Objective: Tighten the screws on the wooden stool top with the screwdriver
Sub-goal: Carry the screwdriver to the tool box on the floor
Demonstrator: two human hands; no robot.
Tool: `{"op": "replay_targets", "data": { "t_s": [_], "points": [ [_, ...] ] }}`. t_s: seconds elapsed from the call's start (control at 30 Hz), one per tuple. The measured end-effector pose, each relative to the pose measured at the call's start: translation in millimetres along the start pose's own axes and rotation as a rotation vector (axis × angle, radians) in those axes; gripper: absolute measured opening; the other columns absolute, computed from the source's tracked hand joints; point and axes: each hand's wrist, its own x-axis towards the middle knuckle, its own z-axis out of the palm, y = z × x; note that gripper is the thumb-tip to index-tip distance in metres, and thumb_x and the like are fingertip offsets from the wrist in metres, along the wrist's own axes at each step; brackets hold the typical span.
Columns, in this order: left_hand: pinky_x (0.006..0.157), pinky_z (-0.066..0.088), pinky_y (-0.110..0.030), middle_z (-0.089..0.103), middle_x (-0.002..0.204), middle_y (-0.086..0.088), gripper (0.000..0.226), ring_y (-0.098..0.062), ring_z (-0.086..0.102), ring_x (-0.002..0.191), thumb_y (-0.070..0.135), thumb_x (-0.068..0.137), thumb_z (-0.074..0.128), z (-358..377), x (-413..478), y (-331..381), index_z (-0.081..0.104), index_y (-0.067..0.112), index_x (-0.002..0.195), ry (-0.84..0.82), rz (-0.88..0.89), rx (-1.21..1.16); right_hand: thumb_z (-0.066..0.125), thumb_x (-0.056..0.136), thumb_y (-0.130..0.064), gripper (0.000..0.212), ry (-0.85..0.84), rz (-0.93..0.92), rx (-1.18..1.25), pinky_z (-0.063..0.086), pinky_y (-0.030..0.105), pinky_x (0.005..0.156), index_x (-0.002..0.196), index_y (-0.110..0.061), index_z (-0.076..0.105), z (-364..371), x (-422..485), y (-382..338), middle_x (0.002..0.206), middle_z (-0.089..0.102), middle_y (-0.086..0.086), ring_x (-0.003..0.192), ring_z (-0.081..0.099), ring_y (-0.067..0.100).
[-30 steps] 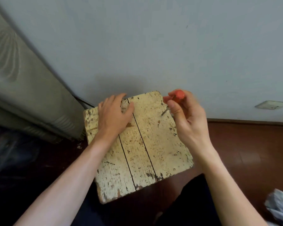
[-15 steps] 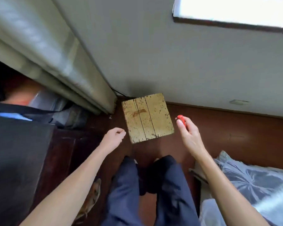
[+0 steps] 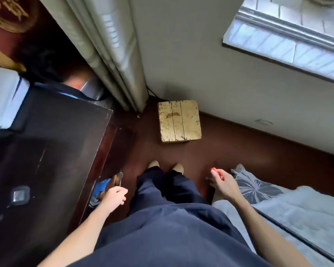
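Note:
The wooden stool top [image 3: 179, 121], pale yellow with worn paint and three planks, stands on the dark red floor by the wall, well ahead of my feet. My right hand [image 3: 223, 182] hangs low to the right and grips the screwdriver [image 3: 216, 172]; only its orange-red handle shows above my fingers, the shaft mostly hidden. My left hand [image 3: 115, 197] hangs to the left with fingers loosely curled and holds nothing. Both hands are far from the stool.
A dark wooden cabinet [image 3: 52, 151] fills the left. A pale curtain [image 3: 112, 51] hangs behind the stool. A bed with a grey patterned pillow [image 3: 254, 186] lies right. Another person [image 3: 52, 68] sits at far left. A window [image 3: 289, 35] is upper right.
I have stood up and backed away: the stool now looks small and far. My left hand left the stool top, and both hands dropped to my sides, the right still holding the screwdriver.

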Motion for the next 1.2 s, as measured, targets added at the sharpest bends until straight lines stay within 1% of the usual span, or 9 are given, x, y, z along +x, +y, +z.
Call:
{"op": "replay_targets", "data": {
  "t_s": [0.1,0.23,0.47,0.57,0.67,0.73,0.83,1.0,1.2],
  "points": [
    [0.035,0.032,-0.012,0.060,0.075,-0.015,0.014,-0.021,0.050,0.058,0.009,0.102,0.057,-4,2,-1,0.063,0.004,0.089,0.019,0.006,-0.066,0.051,0.111,-0.051,0.042,0.009,-0.004,-0.168,0.042,0.036,0.076,0.096,-0.017,0.069,-7,4,-15,0.087,0.071,0.001,0.089,0.067,0.027],
    [0.040,0.038,-0.012,0.067,0.080,-0.015,0.012,-0.022,0.057,0.061,0.012,0.101,0.059,-13,-4,7,0.066,0.007,0.094,0.113,0.034,-0.273,0.058,0.108,-0.052,0.044,-0.040,-0.069,-0.319,0.044,0.033,0.068,0.080,-0.019,0.059,-18,17,-52,0.072,0.063,-0.007,0.072,0.058,0.019],
    [0.041,0.037,-0.010,0.063,0.082,-0.017,0.015,-0.017,0.053,0.061,0.009,0.103,0.055,-3,-40,-6,0.064,0.007,0.091,0.248,-0.014,-0.602,0.064,0.104,-0.044,0.028,-0.204,-0.252,-0.537,0.052,0.027,0.055,0.091,-0.020,0.069,-30,39,-151,0.077,0.075,-0.002,0.062,0.069,0.013],
    [0.043,0.041,-0.012,0.066,0.090,-0.020,0.012,-0.019,0.055,0.063,0.012,0.102,0.056,20,-66,-28,0.066,0.005,0.102,0.343,-0.134,-0.757,0.061,0.108,-0.045,0.030,-0.292,-0.328,-0.595,0.062,0.038,0.072,0.106,-0.016,0.069,-26,42,-188,0.092,0.076,0.003,0.082,0.076,0.026],
    [0.057,0.042,-0.025,0.070,0.096,-0.018,0.013,-0.020,0.059,0.066,0.018,0.103,0.057,59,-97,-41,0.066,0.009,0.107,0.411,-0.256,-0.952,0.054,0.112,-0.041,0.038,-0.400,-0.456,-0.779,0.057,0.034,0.076,0.133,-0.010,0.065,-20,54,-205,0.107,0.072,0.004,0.093,0.071,0.024],
    [0.058,0.042,-0.024,0.071,0.094,-0.014,0.014,-0.019,0.062,0.068,0.020,0.104,0.056,92,-121,-51,0.066,0.011,0.107,0.441,-0.269,-1.057,0.051,0.113,-0.041,0.046,-0.513,-0.536,-0.906,0.057,0.044,0.099,0.145,-0.008,0.060,-10,63,-210,0.131,0.069,0.013,0.119,0.068,0.037],
    [0.059,0.046,-0.019,0.072,0.095,-0.006,0.013,-0.014,0.066,0.077,0.023,0.105,0.054,156,-157,-62,0.066,0.018,0.104,0.469,-0.269,-1.139,0.052,0.113,-0.045,0.043,-0.569,-0.587,-1.029,0.058,0.043,0.098,0.136,-0.011,0.067,18,68,-220,0.114,0.076,0.010,0.104,0.072,0.033],
    [0.051,0.038,-0.027,0.059,0.074,-0.015,0.024,-0.022,0.052,0.060,0.009,0.104,0.052,281,-182,-76,0.063,0.000,0.085,0.505,-0.472,-1.515,0.058,0.108,-0.053,0.035,-0.736,-0.692,-1.166,0.052,0.038,0.094,0.119,-0.023,0.069,103,27,-222,0.113,0.075,0.007,0.108,0.070,0.029],
    [0.058,0.046,-0.032,0.063,0.065,-0.017,0.022,-0.028,0.058,0.062,0.006,0.103,0.054,388,-207,-92,0.066,-0.006,0.089,0.552,-0.685,-1.851,0.060,0.102,-0.063,0.044,-0.892,-0.921,-1.387,0.049,0.031,0.072,0.086,-0.023,0.068,194,-53,-211,0.068,0.069,-0.008,0.070,0.066,0.013]
  ]
}}
